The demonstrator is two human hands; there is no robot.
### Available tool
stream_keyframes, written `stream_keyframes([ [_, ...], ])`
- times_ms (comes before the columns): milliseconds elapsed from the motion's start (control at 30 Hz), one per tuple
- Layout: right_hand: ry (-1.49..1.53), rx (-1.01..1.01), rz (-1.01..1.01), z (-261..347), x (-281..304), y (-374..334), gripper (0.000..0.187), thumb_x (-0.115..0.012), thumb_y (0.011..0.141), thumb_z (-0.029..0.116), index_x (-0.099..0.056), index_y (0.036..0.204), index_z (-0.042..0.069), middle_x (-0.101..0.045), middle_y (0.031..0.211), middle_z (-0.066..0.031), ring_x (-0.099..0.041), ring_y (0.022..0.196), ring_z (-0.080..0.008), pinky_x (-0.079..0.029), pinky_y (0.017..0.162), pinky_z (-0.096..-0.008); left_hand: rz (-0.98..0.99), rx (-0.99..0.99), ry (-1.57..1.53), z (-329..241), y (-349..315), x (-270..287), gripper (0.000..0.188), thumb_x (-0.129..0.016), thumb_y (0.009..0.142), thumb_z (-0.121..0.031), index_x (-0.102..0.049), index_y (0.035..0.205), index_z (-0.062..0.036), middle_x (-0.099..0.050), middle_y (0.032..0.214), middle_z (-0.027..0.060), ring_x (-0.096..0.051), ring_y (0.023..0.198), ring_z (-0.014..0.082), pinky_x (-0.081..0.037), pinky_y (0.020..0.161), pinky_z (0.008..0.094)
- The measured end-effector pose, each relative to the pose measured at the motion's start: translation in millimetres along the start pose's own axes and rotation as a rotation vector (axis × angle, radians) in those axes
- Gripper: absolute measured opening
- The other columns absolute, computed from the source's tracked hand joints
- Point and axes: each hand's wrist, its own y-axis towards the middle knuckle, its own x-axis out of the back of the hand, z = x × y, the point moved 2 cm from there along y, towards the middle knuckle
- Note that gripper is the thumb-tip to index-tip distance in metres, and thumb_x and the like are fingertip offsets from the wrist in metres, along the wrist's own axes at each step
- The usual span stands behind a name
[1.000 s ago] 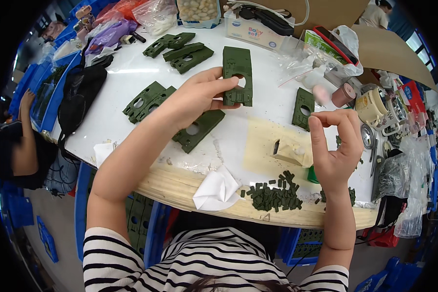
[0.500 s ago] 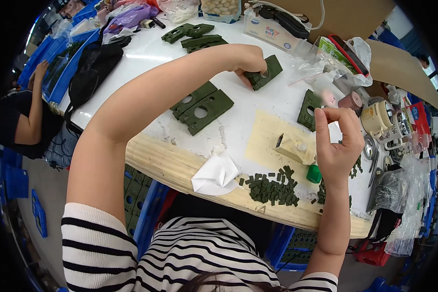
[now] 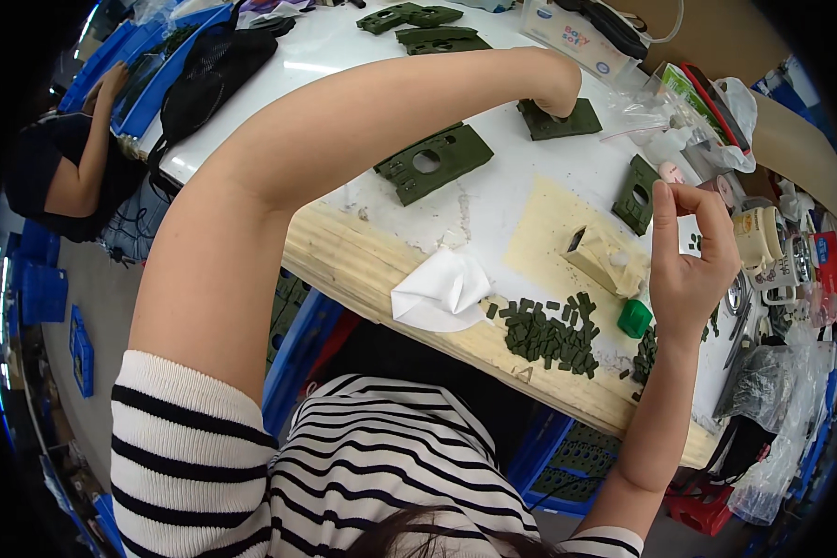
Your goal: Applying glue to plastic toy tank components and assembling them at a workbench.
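My left hand (image 3: 553, 79) reaches to the far middle of the table, bent over a dark green moulded plate (image 3: 577, 122). Its fingers are mostly hidden behind the wrist, but the hand appears to grip the plate's edge. My right hand (image 3: 693, 260) is raised over the right side of the table, thumb and index finger brought together at the tips. Whatever is pinched there, if anything, is too small to make out. Beyond it lies a second green plate with a round hole (image 3: 634, 195). Left of centre, another holed green plate (image 3: 446, 160) rests partly behind my left forearm.
Small dark green pieces (image 3: 549, 335) are heaped near the front edge, beside folded white paper (image 3: 442, 290), a green cap (image 3: 634, 319) and an open cream box (image 3: 604, 260). More green plates (image 3: 442, 39) lie at the back. A co-worker's arm (image 3: 88, 177) shows at far left.
The view has shifted, so the table appears farther right and up. The plate under my left hand has turned and looks flatter to the table. My right hand keeps its pinch.
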Motion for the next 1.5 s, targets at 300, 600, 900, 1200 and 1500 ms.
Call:
stream_keyframes([
  [300, -0.042, 0.043, -0.016, -12, 7, 5, 0.011, -0.069, 0.083, 0.007, -0.063, 0.079, -0.001, -0.061, 0.070, -0.0050, -0.057, 0.066, -0.0159, -0.045, 0.077, -0.0294, -0.469, -0.176, -0.258, 37, -41, -18, 0.025, -0.066, 0.080, -0.023, -0.064, 0.092, -0.0018, -0.065, 0.090, 0.0157, -0.062, 0.086, 0.0296, -0.049, 0.074, 0.0396],
  [600, 0.027, -0.020, -0.037, -10, 10, 6, 0.010, -0.068, 0.083, 0.005, -0.063, 0.078, -0.002, -0.060, 0.071, -0.0073, -0.055, 0.066, -0.0159, -0.044, 0.068, -0.0267, -0.641, -0.146, 0.079, 41, -192, -59, 0.026, -0.075, 0.076, -0.026, -0.060, 0.085, -0.0070, -0.056, 0.109, 0.0113, -0.050, 0.105, 0.0289, -0.037, 0.090, 0.0414],
  [900, 0.061, 0.246, 0.362, 28, -1, -1, 0.059, -0.083, 0.063, 0.025, -0.061, 0.113, 0.004, -0.060, 0.105, -0.0102, -0.053, 0.101, -0.0295, -0.041, 0.091, -0.0406, -0.685, -0.372, -0.077, 18, -213, -39, 0.026, -0.078, 0.071, -0.020, -0.058, 0.086, -0.0112, -0.060, 0.112, 0.0048, -0.053, 0.116, 0.0245, -0.026, 0.104, 0.0496],
  [1200, 0.243, 0.184, 0.222, 16, 8, 4, 0.054, -0.085, 0.061, 0.029, -0.063, 0.105, 0.004, -0.063, 0.096, -0.0097, -0.054, 0.094, -0.0285, -0.042, 0.090, -0.0409, -0.870, -0.600, -0.837, 12, -181, 1, 0.104, -0.092, 0.054, -0.029, -0.034, 0.137, -0.0057, -0.052, 0.129, 0.0128, -0.049, 0.122, 0.0265, -0.027, 0.110, 0.0436],
  [1500, 0.254, 0.126, 0.195, 9, 15, 9, 0.052, -0.082, 0.069, 0.034, -0.063, 0.104, 0.001, -0.064, 0.095, -0.0109, -0.057, 0.089, -0.0273, -0.045, 0.080, -0.0364, -0.164, -0.584, -1.706, -15, -133, -31, 0.070, -0.079, 0.076, -0.017, -0.041, 0.133, -0.0026, -0.049, 0.131, 0.0136, -0.051, 0.121, 0.0238, -0.043, 0.102, 0.0392],
])
